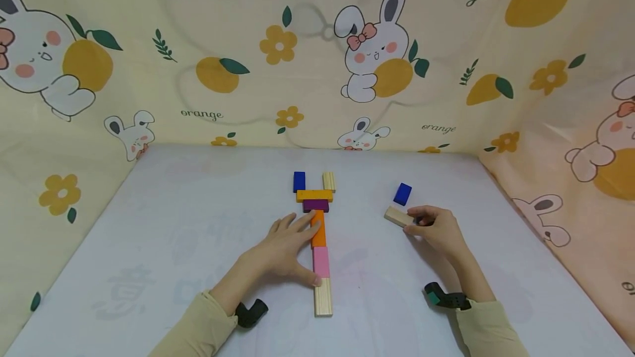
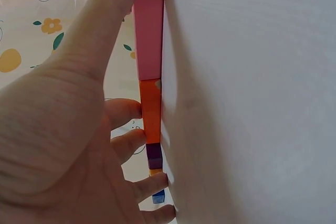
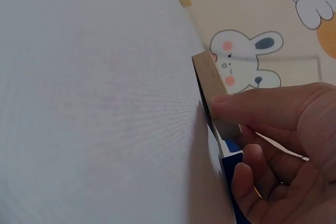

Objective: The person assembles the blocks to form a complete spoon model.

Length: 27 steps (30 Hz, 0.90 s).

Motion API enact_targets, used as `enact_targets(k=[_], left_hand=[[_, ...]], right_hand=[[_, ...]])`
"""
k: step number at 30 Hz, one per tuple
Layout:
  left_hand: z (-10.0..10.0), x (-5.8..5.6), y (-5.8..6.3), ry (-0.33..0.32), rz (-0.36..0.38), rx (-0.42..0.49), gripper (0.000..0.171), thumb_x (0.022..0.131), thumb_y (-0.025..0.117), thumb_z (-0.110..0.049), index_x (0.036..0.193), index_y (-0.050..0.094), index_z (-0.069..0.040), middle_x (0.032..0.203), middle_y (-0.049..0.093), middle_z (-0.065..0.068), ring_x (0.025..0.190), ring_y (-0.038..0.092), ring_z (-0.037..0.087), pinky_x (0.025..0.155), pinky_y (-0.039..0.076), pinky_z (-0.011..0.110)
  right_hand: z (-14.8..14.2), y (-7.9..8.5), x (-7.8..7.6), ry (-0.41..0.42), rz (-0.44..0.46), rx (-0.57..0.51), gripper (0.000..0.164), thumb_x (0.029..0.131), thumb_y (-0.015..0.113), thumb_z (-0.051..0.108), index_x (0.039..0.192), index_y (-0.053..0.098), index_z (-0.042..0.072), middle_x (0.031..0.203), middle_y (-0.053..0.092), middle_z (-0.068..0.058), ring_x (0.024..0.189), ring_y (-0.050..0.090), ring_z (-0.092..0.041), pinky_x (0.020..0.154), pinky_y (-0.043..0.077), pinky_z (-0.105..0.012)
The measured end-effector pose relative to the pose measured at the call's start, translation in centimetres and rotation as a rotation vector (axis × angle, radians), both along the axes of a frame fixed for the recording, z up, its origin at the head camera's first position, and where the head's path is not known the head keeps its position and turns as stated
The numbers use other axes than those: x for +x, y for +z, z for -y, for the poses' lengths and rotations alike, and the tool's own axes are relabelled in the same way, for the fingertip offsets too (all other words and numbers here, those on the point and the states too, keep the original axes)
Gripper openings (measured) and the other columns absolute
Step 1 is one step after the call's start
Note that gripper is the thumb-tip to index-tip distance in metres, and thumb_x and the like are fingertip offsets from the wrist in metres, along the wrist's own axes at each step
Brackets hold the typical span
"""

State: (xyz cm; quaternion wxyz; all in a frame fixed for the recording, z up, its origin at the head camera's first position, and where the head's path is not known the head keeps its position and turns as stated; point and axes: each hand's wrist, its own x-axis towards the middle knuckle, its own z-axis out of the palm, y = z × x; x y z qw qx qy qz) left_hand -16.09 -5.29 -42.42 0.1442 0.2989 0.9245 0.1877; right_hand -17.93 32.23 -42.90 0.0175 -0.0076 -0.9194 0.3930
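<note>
My left hand (image 1: 280, 249) lies along a line of wooden blocks with its fingers spread. Its index finger touches the orange block (image 1: 319, 233), and its thumb tip is at the joint of the pink block (image 1: 321, 263) and the plain block (image 1: 323, 299). Off to the right, my right hand (image 1: 439, 230) pinches another plain wooden block (image 3: 210, 80) between thumb and fingers, tilted and close over the table. A blue block (image 1: 403, 194) lies just beyond it. Under the right fingers, a dark blue block (image 3: 231, 169) shows, partly hidden.
Beyond the orange block lie a purple block (image 1: 315, 206) and a yellow block (image 1: 315, 196) set crosswise. A blue block (image 1: 299, 181) and a ridged plain block (image 1: 329, 180) stand at the far end. Patterned cloth (image 1: 317, 70) rises behind the white table (image 1: 198, 191).
</note>
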Motion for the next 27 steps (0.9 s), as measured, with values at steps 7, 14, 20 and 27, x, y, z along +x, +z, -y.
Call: enact_targets(k=[7, 14, 20, 27], left_hand=[[-0.1, 0.1, -0.1, 0.001, -0.009, -0.004, 0.11, 0.066, 0.077, -0.069, 0.155, 0.035, -0.019, 0.164, 0.011, 0.002, 0.145, 0.009, 0.04, 0.113, 0.008, 0.062], [-0.1, 0.1, -0.2, 0.0, -0.015, -0.004, 0.11, 0.066, 0.077, -0.069, 0.155, 0.035, -0.019, 0.164, 0.011, 0.002, 0.145, 0.009, 0.041, 0.113, 0.008, 0.062], [0.1, 0.0, -0.4, 0.002, -0.004, -0.005, 0.109, 0.066, 0.077, -0.069, 0.154, 0.035, -0.019, 0.164, 0.011, 0.001, 0.145, 0.009, 0.041, 0.113, 0.008, 0.062], [0.2, -0.2, -0.4, -0.009, -0.013, 0.007, 0.111, 0.066, 0.076, -0.071, 0.155, 0.034, -0.019, 0.164, 0.01, 0.001, 0.145, 0.008, 0.041, 0.113, 0.007, 0.062]], right_hand=[[-0.1, -0.1, -0.1, -0.008, 0.001, -0.021, 0.041, 0.08, 0.083, 0.014, 0.118, 0.07, 0.004, 0.101, 0.064, -0.013, 0.09, 0.052, -0.026, 0.069, 0.048, -0.025], [-0.1, -0.2, 0.0, -0.006, -0.017, -0.054, 0.041, 0.079, 0.083, 0.012, 0.117, 0.07, 0.004, 0.1, 0.068, -0.012, 0.089, 0.059, -0.027, 0.069, 0.052, -0.024], [0.4, 0.0, 0.1, -0.011, 0.004, -0.123, 0.045, 0.079, 0.084, 0.014, 0.12, 0.069, 0.003, 0.109, 0.069, -0.014, 0.097, 0.062, -0.027, 0.076, 0.05, -0.018], [3.2, 0.9, -1.3, 0.026, 0.003, -0.27, 0.048, 0.077, 0.087, 0.019, 0.12, 0.07, 0.005, 0.112, 0.07, -0.011, 0.103, 0.062, -0.026, 0.078, 0.05, -0.02]])
